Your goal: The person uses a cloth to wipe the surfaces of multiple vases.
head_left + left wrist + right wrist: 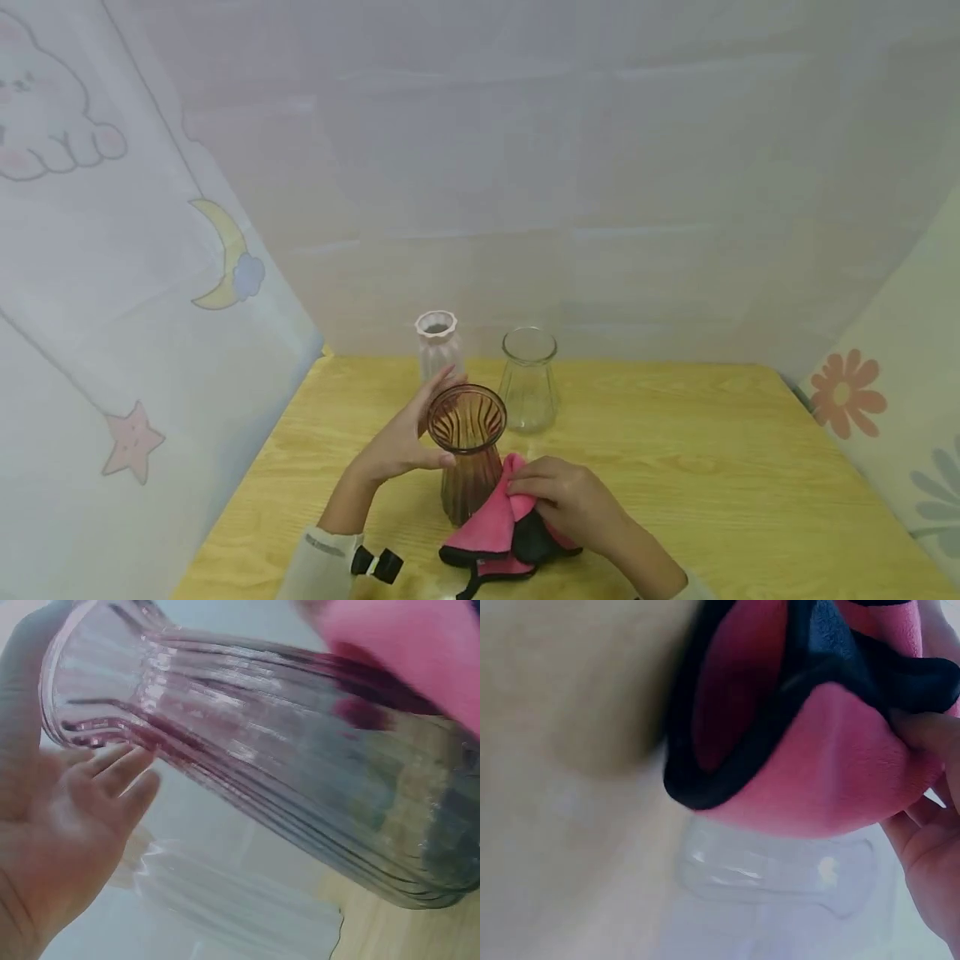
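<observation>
A purple-brown ribbed glass vase point(471, 479) with a flared rim appears upright near the table's front. My left hand point(401, 437) grips it about the neck, thumb in front and fingers at the far side. In the left wrist view the fingers point(127, 776) lie against the flare of the glass vase point(247, 742). My right hand point(566, 500) pinches a pink cloth point(483, 523) with black edging, bunched up beside the vase's right side. In the right wrist view the cloth point(817, 765) hangs in folds from the fingers, its black trim showing.
Behind the held vase stand a whitish fluted vase point(437, 342) and a clear glass vase point(529, 383). They are on the yellow wood-grain table point(675, 450). A pale curtain point(480, 167) closes off the back, with printed sheets at both sides.
</observation>
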{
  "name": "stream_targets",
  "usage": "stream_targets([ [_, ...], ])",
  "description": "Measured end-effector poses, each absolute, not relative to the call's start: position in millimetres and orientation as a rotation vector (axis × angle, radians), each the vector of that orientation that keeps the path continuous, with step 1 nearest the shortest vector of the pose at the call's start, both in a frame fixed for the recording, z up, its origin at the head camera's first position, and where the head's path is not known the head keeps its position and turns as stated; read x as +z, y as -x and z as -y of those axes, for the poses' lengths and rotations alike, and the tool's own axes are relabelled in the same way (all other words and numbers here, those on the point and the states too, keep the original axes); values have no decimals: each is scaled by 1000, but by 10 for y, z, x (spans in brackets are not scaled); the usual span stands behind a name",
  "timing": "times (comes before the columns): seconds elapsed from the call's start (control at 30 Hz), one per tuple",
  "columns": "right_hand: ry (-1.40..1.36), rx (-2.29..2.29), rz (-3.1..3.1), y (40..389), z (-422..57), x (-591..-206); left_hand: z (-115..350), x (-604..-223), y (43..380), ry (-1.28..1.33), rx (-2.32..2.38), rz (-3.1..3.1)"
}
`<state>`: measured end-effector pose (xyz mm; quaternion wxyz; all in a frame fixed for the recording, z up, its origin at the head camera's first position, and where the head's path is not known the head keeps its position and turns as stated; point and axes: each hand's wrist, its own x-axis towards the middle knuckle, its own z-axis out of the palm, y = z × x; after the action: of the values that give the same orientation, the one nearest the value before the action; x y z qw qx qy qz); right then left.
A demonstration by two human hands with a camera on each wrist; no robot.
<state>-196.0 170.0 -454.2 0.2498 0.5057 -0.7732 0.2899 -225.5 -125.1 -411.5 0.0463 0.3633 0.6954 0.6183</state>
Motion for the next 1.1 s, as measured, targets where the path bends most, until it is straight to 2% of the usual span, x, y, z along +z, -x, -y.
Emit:
stream_targets([
  [0.13, -1336, 863, 1966, 1969, -1735, -4348, 1206, -4129, 2107, -1047, 1962, -2259],
  [0.27, -1313, 886, 1840, 2018, -1677, -4201, 1093, -4118, 1980, -847, 1934, -2442],
  [0.37, -1337, 911, 1843, 2059, -1604, -4190, 1022, -4113, 1935, -692, 1911, -2512],
  [0.5, -1357, 945, 1894, 2103, -1529, -4257, 990, -4121, 1931, -624, 1898, -2521],
  [0.63, -1350, 944, 1923, 2103, -1503, -4330, 1014, -4136, 1949, -698, 1865, -2508],
  [0.87, -1339, 916, 1980, 2038, -1530, -4437, 1074, -4157, 2082, -995, 1910, -2281],
  [1.1, -1345, 869, 2028, 2012, -1549, -4510, 1103, -4159, 2189, -1037, 1904, -2194],
])
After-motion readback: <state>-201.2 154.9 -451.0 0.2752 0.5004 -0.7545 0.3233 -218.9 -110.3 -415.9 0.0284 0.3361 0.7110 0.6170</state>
